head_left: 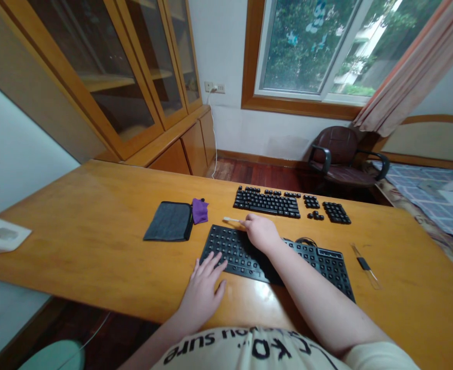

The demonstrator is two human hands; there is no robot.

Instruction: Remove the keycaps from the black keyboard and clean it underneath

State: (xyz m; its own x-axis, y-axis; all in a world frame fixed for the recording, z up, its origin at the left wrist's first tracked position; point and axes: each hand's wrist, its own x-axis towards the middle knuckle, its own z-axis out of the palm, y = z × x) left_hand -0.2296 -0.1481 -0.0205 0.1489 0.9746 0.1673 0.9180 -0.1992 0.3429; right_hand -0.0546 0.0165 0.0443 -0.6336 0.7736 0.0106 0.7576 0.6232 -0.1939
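A black keyboard (pixel 319 259) lies in front of me on the wooden desk (pixel 95 231). My left hand (pixel 205 288) rests flat at the keyboard's near left corner, fingers spread over its edge. My right hand (pixel 260 231) reaches over the keyboard's far edge and pinches a thin pale stick (pixel 231 220), which points left just above the desk. A second black keyboard (pixel 267 202) lies further back, its number pad (pixel 336 212) and small key clusters set apart to the right.
A dark grey pouch (pixel 169 222) and a purple cloth (pixel 200 210) lie left of the keyboards. A clear tool with a black band (pixel 365 265) sits at the right. A brown armchair (pixel 340 156) stands beyond the desk, a wooden cabinet (pixel 133 77) to the left.
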